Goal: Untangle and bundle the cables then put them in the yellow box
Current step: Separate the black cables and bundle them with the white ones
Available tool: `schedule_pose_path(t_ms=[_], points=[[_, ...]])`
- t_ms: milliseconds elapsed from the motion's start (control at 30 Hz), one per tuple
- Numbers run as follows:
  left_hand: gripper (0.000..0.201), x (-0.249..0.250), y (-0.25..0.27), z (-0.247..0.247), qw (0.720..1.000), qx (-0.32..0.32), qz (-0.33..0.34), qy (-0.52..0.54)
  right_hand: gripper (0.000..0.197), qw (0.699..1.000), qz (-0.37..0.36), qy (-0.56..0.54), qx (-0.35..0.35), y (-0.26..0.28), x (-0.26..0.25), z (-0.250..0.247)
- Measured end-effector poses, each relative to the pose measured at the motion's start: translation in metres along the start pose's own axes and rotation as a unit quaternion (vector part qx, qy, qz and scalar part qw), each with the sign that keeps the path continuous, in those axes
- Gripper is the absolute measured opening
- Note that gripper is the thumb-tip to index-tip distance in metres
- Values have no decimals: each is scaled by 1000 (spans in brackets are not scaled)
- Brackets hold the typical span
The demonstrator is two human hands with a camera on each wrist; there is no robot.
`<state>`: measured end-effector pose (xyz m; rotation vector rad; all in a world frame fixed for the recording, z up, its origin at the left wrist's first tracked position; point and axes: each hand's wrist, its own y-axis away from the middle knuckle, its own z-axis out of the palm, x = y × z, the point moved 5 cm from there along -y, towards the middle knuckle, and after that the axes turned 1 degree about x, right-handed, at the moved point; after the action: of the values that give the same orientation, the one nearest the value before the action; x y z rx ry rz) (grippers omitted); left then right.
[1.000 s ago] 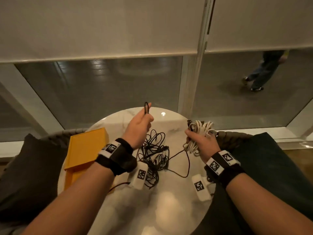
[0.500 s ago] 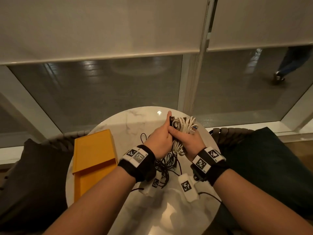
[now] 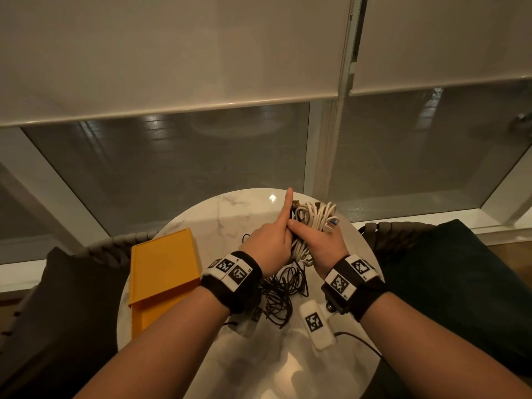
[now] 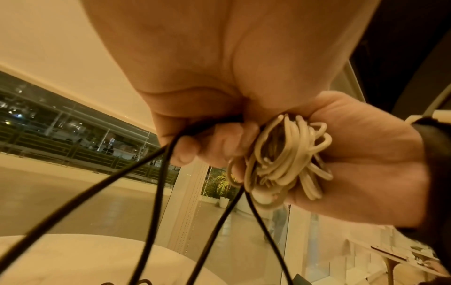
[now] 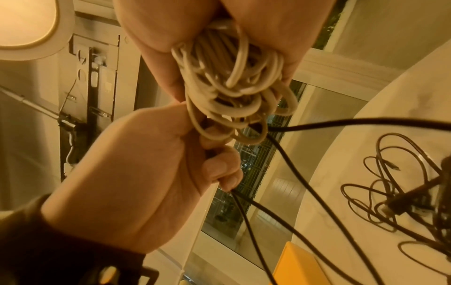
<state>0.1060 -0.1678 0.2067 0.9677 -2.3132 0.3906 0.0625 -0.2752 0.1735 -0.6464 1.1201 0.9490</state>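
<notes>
My right hand (image 3: 322, 243) grips a coiled white cable bundle (image 3: 315, 218) above the round marble table (image 3: 230, 214). My left hand (image 3: 270, 243) presses against it from the left, index finger straight up, lower fingers curled round a black cable (image 4: 161, 173) whose strands hang down. The right wrist view shows the white cable bundle (image 5: 234, 92) in my right hand and the left hand (image 5: 151, 177) gripping the black cable (image 5: 253, 223) just below. A tangle of black cable (image 3: 283, 295) lies on the table under my wrists. The yellow box (image 3: 164, 269) sits at the table's left.
The yellow box's tray (image 3: 149, 315) slides out toward me from under its lid. Dark cushioned chairs (image 3: 449, 283) flank the table on both sides. A window with a half-lowered blind (image 3: 172, 67) stands right behind the table. White tagged modules (image 3: 316, 323) hang under my wrists.
My left hand came from the left, where it held up a loop of black cable, across to the white bundle. Both hands are now pressed together, and the left index finger has straightened.
</notes>
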Motion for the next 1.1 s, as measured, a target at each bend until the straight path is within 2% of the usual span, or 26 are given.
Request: schedule_pose_path(t_ms=[133,267,333,433,500,700,833,933,1100], points=[[76,-7,-5,2,998,18,-21,52,7,1000,-2,3,4,-7,-9,-5],[64,-27,-6,7,994,-7,-35,107,3,993,34,-111,4,-18,-19,-19],[50,-42,-5,7,993,-24,-40,110,3,989,43,-139,11,-27,-27,-33],[17,-60,-1,2,996,-27,-49,75,12,979,47,-198,27,-39,-40,-56],[9,-67,3,-5,996,-12,-67,55,16,974,43,-219,27,-44,-47,-69],[22,-91,13,-17,989,31,-138,34,32,960,61,-271,44,-50,-56,-99],[20,-90,12,-17,986,65,-142,57,25,942,62,-315,95,-48,-57,-108],[22,-88,11,-15,983,86,-148,59,19,931,70,-347,89,-48,-56,-105],[22,-104,16,-26,975,115,-189,22,35,936,79,-335,78,-50,-55,-109]])
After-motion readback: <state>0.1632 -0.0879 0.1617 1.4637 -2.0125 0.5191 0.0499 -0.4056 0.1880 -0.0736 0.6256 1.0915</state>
